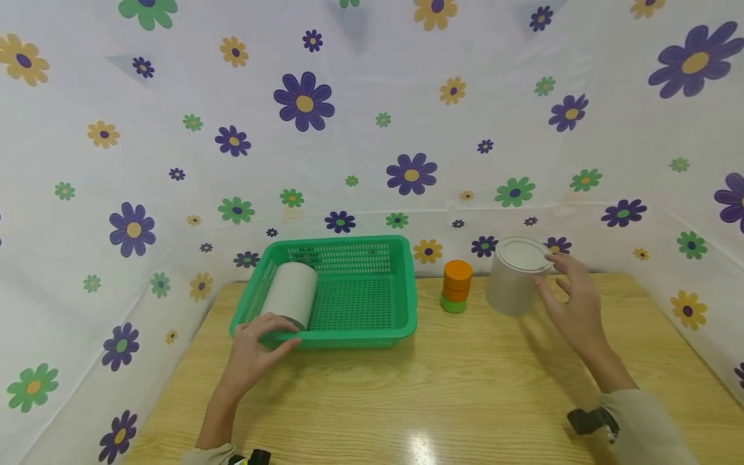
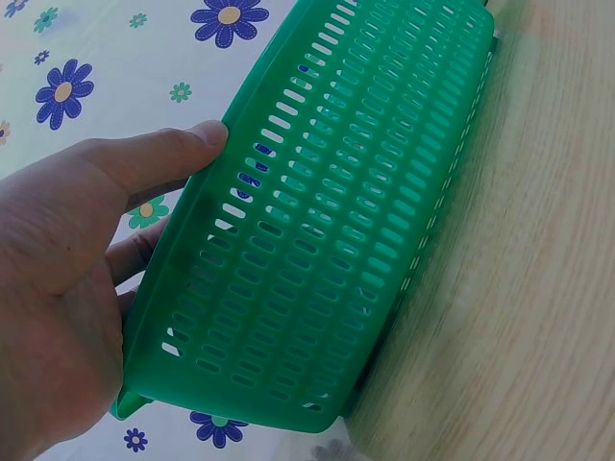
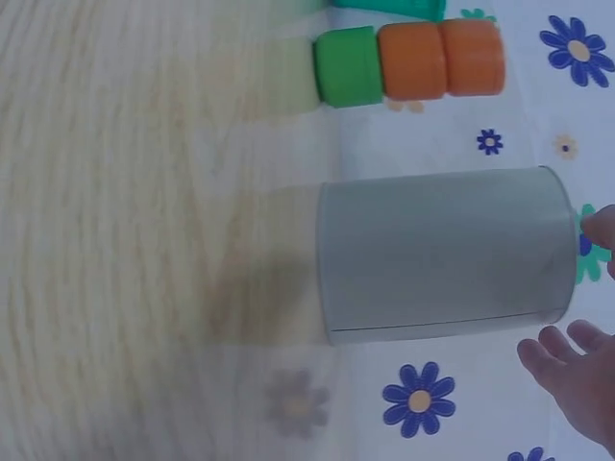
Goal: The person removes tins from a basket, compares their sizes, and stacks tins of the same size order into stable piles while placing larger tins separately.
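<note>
My left hand (image 1: 252, 352) pinches the near rim of a green plastic basket (image 1: 354, 335), thumb outside the wall and fingers over the inner side. Inside the basket, at its left, a white cylindrical can (image 1: 290, 290) lies on its side. To the right, a second pale can (image 1: 511, 284) stands upright on the table with a flat lid on top. My right hand (image 1: 575, 310) is at the upper right of this can, fingers spread and loosely bent. In the right wrist view the fingertips (image 3: 541, 363) appear just apart from the can.
A short stack of orange and green round pieces (image 1: 456, 286) stands between the basket and the upright can. The wooden table (image 1: 465, 394) meets a white flower-print cloth (image 1: 360, 148) at the back and sides.
</note>
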Available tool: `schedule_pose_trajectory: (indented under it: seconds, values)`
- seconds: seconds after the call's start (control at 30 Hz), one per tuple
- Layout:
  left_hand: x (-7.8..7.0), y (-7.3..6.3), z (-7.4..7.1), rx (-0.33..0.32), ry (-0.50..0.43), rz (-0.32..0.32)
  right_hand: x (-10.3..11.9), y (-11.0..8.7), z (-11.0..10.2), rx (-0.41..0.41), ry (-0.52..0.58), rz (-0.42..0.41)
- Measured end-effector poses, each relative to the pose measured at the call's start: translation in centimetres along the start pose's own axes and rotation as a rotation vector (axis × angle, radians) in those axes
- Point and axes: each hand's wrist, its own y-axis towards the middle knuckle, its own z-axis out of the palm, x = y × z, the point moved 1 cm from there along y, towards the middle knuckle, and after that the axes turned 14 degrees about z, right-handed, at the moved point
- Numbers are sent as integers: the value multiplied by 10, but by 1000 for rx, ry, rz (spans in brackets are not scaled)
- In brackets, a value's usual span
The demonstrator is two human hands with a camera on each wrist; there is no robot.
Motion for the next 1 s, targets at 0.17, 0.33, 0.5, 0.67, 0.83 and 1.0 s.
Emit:
schedule_pose_trajectory:
  seconds: [0.17, 0.33, 0.5, 0.67, 0.83, 1.0]
  values:
    - [-1, 0, 0, 4, -5, -4, 12, -4, -4, -20, 20, -28]
    - [-1, 1, 0, 2, -9, -3, 26, -12, -2, 29, 70, -28]
    - [-1, 0, 0, -1, -10, -8, 36, -20, 5, 85, 112, -41]
    - [-1, 0, 0, 2, -9, -16, 46, -27, 12, 123, 150, -59]
    - [-2, 0, 0, 0, -11, -18, 58, -31, 22, 147, 176, -88]
    - [-1, 0, -1, 2, -12, -24, 71, -35, 32, 172, 191, -128]
